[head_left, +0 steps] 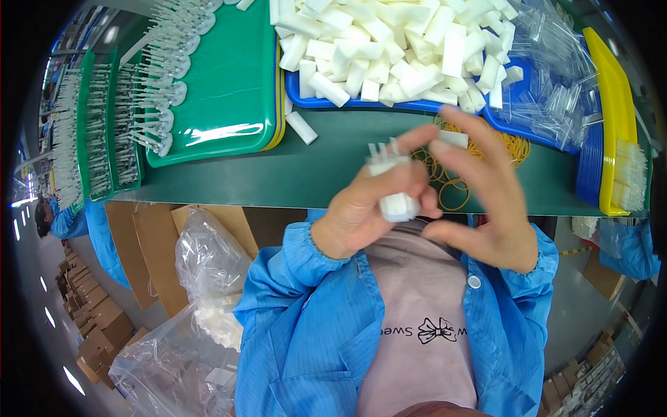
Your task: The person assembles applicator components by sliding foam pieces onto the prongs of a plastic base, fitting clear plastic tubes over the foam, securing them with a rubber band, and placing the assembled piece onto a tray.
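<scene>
The left hand (375,208) has its fingers clamped round a small bundle of white foam sticks (393,187), held nearly upright, thin clear prongs poking out above the fingers and the blunt end showing below them. The right hand (486,201) sits just beside it, fingers spread apart, forefinger and thumb pinching a yellow rubber band (453,144) level with the bundle's top. More rubber bands (451,184) lie on the green worktop (313,174) just beyond both hands.
</scene>
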The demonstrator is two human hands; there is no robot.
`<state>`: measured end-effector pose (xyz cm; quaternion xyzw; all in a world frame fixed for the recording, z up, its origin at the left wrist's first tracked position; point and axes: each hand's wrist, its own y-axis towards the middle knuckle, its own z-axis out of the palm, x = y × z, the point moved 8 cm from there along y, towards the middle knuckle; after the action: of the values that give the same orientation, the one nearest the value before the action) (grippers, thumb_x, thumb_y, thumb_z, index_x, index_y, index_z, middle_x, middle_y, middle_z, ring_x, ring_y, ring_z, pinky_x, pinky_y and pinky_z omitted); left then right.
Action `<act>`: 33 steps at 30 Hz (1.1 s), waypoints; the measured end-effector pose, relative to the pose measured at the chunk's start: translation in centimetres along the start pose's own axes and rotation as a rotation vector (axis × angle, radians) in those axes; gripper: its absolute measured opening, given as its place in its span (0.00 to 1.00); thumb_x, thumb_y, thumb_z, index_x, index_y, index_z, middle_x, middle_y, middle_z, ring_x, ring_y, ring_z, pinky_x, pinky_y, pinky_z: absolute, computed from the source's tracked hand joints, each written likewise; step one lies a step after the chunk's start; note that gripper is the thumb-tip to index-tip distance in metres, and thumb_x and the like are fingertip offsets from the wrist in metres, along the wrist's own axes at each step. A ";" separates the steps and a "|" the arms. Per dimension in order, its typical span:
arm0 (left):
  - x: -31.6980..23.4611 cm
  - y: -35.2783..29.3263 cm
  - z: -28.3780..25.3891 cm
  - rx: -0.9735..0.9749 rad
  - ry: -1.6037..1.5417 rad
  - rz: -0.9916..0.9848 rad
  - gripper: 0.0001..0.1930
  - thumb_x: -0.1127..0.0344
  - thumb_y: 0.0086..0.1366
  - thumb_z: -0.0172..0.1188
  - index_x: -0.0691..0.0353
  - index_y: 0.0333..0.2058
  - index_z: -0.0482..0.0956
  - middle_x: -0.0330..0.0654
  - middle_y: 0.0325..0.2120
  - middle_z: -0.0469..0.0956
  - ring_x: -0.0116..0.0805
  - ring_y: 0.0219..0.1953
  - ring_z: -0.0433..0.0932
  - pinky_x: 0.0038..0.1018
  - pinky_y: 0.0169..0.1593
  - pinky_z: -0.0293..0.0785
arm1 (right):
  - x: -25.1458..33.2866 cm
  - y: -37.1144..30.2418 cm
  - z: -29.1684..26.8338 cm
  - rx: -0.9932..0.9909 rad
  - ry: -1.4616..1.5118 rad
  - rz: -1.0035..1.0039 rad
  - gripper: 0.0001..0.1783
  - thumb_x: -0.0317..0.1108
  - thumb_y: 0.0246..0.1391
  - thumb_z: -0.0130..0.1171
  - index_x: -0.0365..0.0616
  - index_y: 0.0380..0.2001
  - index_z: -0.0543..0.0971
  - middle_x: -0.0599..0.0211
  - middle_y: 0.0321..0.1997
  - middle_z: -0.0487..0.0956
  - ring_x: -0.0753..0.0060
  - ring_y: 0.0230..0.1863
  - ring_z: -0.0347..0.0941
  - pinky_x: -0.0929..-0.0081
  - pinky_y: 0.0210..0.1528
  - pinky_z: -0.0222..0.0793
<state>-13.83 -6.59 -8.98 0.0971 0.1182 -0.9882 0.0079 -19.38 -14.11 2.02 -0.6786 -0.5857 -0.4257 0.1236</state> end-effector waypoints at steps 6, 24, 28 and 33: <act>-5.1 -2.7 -1.1 -0.049 0.221 0.270 0.31 0.61 0.55 0.65 0.62 0.56 0.64 0.41 0.33 0.71 0.34 0.31 0.73 0.29 0.31 0.70 | -3.9 -2.7 -1.7 -0.038 -0.297 0.198 0.10 0.28 0.33 0.68 0.46 0.25 0.79 0.70 0.32 0.75 0.64 0.37 0.69 0.65 0.40 0.62; -4.6 -2.2 0.7 -0.205 1.058 0.296 0.41 0.75 0.46 0.71 0.64 0.60 0.60 0.35 0.23 0.73 0.18 0.26 0.70 0.15 0.31 0.65 | -4.7 -1.4 2.1 -0.119 -0.459 0.103 0.08 0.30 0.39 0.65 0.50 0.25 0.77 0.72 0.29 0.69 0.66 0.33 0.64 0.66 0.37 0.55; -4.7 -2.1 0.4 -0.239 1.121 0.332 0.41 0.75 0.47 0.71 0.64 0.60 0.59 0.35 0.23 0.72 0.17 0.26 0.69 0.15 0.31 0.65 | -4.2 -0.7 2.5 -0.138 -0.551 0.037 0.08 0.32 0.38 0.65 0.51 0.24 0.76 0.74 0.27 0.68 0.68 0.34 0.64 0.67 0.38 0.56; -5.3 -2.6 0.4 -0.275 1.075 0.373 0.39 0.75 0.48 0.70 0.65 0.59 0.61 0.34 0.23 0.72 0.17 0.26 0.69 0.14 0.30 0.65 | -4.7 -0.6 4.0 -0.099 -0.602 0.043 0.08 0.30 0.37 0.66 0.49 0.24 0.78 0.73 0.29 0.70 0.67 0.33 0.65 0.67 0.40 0.55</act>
<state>-8.78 -4.23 -7.02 0.6021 0.2135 -0.7577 0.1332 -18.01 -14.51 -4.00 -0.7917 -0.5601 -0.2307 -0.0795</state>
